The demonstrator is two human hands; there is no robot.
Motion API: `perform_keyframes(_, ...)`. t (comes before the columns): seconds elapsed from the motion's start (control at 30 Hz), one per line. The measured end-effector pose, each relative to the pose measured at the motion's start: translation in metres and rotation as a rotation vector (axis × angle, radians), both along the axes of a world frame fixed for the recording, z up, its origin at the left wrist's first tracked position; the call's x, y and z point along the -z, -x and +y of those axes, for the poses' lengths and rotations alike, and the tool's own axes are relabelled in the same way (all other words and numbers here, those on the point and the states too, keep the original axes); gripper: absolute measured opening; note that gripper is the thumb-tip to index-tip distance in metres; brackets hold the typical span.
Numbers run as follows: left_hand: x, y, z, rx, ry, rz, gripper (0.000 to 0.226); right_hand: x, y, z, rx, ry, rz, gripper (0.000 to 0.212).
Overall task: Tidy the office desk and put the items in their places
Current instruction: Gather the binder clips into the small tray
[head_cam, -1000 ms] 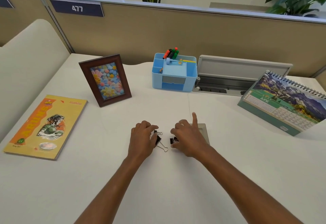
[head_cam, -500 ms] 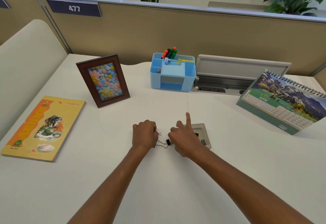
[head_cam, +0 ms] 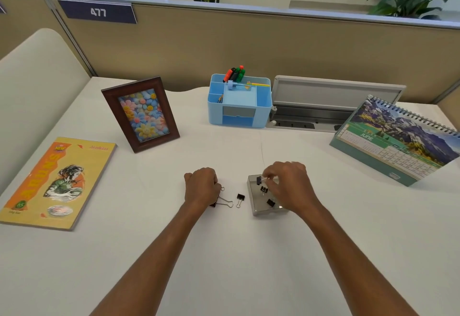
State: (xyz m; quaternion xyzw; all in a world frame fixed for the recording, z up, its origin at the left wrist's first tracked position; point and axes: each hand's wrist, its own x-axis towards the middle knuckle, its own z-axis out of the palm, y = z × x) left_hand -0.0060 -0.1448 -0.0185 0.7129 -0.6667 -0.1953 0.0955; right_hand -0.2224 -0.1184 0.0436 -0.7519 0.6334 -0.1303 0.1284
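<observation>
Right hand (head_cam: 288, 186) hovered over a small clear box (head_cam: 267, 209), fingertips pinching a black binder clip (head_cam: 258, 179) just above its far-left corner. Two more clips (head_cam: 267, 195) lay inside the box. Left hand (head_cam: 202, 187) rested on the white table (head_cam: 224, 253), curled in a fist over a larger binder clip (head_cam: 224, 202), wire handles poking out toward the right hand. One small loose clip (head_cam: 240, 198) sat between the hands, touching neither. Beyond the hands stood a blue desk organizer (head_cam: 239, 102); markers (head_cam: 235, 72) upright in its back compartment. Bare table open on the near side of both hands. Picture frame (head_cam: 140, 114) and yellow book (head_cam: 58, 181) lay well out past the left hand, a desk calendar (head_cam: 398, 138) past the right.
</observation>
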Motion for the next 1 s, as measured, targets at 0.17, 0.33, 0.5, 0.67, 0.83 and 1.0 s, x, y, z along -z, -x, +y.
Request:
perform_keyframes(0.17,0.001,-0.002,0.0,0.028,0.014,-0.011,0.019,0.006,0.013,0.013,0.078,-0.076,-0.082,0.012)
perform_keyframes(0.33,-0.001,-0.003,0.0,0.057,0.001,0.013,0.022,0.009,0.017,0.015,0.113,-0.115,-0.123,0.024)
perform_keyframes(0.5,-0.006,-0.005,0.0,0.072,-0.019,0.089,0.02,0.006,0.002,0.018,0.08,-0.066,-0.154,0.022)
perform_keyframes(0.67,-0.02,-0.005,-0.01,0.009,0.031,0.358,0.019,0.013,-0.039,0.023,-0.263,0.032,0.105,0.015)
perform_keyframes(0.83,-0.055,0.022,-0.023,0.183,0.083,0.532,0.007,0.015,-0.073,0.026,-0.483,-0.026,0.428,0.018)
perform_keyframes(1.0,-0.057,0.065,-0.032,0.401,-0.014,0.393,0.011,0.029,-0.082,0.021,-0.385,-0.127,0.641,0.013)
